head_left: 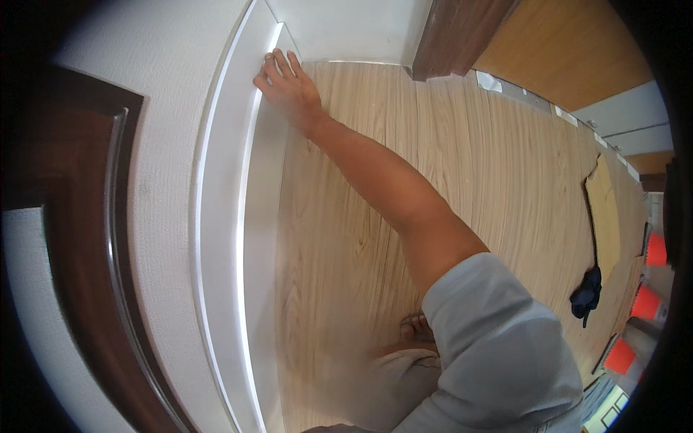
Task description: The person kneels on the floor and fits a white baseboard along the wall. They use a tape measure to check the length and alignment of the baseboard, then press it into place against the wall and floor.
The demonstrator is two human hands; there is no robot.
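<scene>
My right hand [290,86] reaches up and left across the floor, palm down, on the white skirting board [263,173] near the corner. Its fingers are spread and slightly bent, with the tips at the board's bright upper edge, and nothing shows in its grasp. The board runs along the foot of the wall as a long white strip with a bright lengthwise edge. What lies under my palm is hidden. My left hand is out of view.
To the left is a textured white wall [170,187] with a dark brown panelled door [79,159]. Wood-look flooring [447,144] spreads below me. A cardboard piece [605,209] and a dark cloth-like item [586,292] lie at right, near several orange-red objects [646,299]. A brown door frame [458,36] stands ahead.
</scene>
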